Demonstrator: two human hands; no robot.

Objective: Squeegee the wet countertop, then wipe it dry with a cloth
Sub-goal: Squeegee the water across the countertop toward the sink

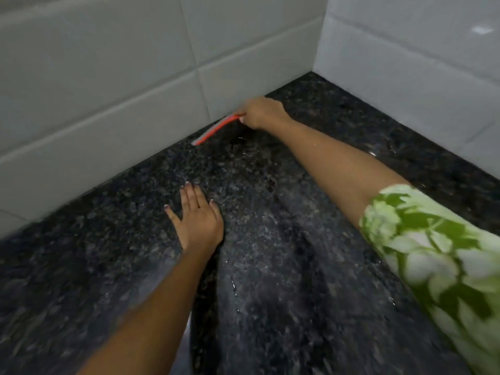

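Nearest, a green-and-white leaf-print sleeve [433,253] at the right edge, bare forearm stretching from it toward the far wall. Below and left, dark speckled countertop [270,280], glistening with streaks and beads of water. Farther in, left hand [196,216] laid palm-down on the stone, fingers straight and slightly spread, grasping nothing. Beyond that, right hand [261,112] reaching to the back edge, fingers curled round one end of a red squeegee [216,129]. Squeegee lying right along the foot of the wall, long axis parallel to the joint between counter and tile, free end pointing left and toward the camera, blade edge pale grey. Behind, grey-white tiled wall [108,77], meeting a second tiled wall [405,63] in the far right corner.
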